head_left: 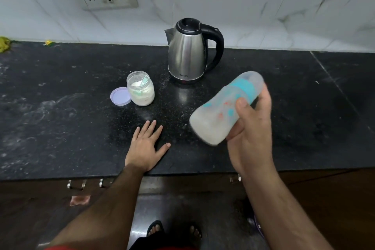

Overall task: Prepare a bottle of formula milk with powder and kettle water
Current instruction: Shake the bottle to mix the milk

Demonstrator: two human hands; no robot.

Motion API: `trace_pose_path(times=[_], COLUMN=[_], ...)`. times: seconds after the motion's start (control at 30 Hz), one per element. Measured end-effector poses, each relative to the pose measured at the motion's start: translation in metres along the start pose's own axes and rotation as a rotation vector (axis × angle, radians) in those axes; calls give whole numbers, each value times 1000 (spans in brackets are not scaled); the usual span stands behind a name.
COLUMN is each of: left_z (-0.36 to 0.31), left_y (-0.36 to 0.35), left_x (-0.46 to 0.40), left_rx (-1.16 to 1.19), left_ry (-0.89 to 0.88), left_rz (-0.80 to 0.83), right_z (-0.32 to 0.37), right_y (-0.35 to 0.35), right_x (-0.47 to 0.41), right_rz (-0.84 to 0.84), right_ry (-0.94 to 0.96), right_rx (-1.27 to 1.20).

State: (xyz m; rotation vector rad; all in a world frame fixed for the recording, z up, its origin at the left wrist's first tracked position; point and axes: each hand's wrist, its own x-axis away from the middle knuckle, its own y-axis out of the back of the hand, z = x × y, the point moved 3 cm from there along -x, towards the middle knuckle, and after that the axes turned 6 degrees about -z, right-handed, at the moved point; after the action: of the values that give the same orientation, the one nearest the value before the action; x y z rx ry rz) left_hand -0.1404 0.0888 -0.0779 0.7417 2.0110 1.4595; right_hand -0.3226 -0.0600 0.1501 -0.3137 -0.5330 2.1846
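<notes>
Dim, soft light; motion-blurred bottle, wide-angle edges.

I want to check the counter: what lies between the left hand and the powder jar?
Nothing stands there. In the head view, only bare black counter, lightly dusted white, separates the left hand from the powder jar.

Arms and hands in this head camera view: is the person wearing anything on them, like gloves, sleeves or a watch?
No. The left hand and right hand are bare, with no gloves, and no ring shows. Both forearms are uncovered to the bottom of the picture, with no watch or bracelet at either wrist. No sleeve shows.
</notes>
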Motion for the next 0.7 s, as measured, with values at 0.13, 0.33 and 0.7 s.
trace_pose_path(times=[0.13,0.33,0.7], left_z=[-1,-1,-1], left_y=[0,0,1], left_x=[0,0,0], left_rx=[-4,-1,13], left_ry=[-6,-1,-8], left_rz=[31,7,12], right_z=[-5,-1,-3], right_y=[-10,-8,-19], right_x=[6,-2,0], right_rz=[139,48,88], right_ry=[-55,-12,-31], right_rx=[33,0,7])
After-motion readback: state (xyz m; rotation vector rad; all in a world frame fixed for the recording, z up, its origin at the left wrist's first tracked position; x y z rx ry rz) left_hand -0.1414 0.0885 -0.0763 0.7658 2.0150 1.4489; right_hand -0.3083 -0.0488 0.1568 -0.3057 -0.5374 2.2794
